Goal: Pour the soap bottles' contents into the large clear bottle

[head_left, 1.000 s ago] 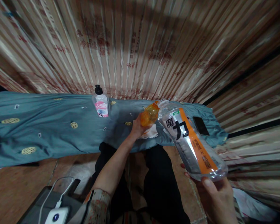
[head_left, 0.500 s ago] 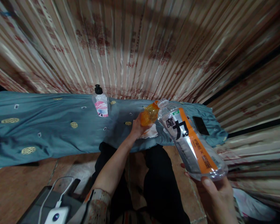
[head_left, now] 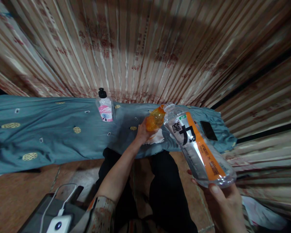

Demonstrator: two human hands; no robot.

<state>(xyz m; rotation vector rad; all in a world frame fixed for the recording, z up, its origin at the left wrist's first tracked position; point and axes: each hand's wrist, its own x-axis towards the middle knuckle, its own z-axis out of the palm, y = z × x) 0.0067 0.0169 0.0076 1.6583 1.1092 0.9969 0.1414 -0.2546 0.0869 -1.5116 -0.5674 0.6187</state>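
My left hand (head_left: 143,132) is wrapped round a small orange see-through bottle (head_left: 155,119), which leans to the right above the cloth. In my right hand (head_left: 219,197) is a large clear plastic bottle (head_left: 201,147) with an orange and silver label, gripped near its base. This bottle tilts with its neck down to the left. The two mouths meet or nearly meet; whether liquid passes between them I cannot tell. Below my left hand lies a crumpled white wrapper (head_left: 155,137), partly hidden.
A pump bottle (head_left: 105,108) with black top and pink label stands on the blue-green cloth (head_left: 55,129). A phone (head_left: 209,130) lies at the right. Pleated curtains (head_left: 135,48) hang behind. Bottom left, a white device (head_left: 59,224) with a cable rests on a dark surface.
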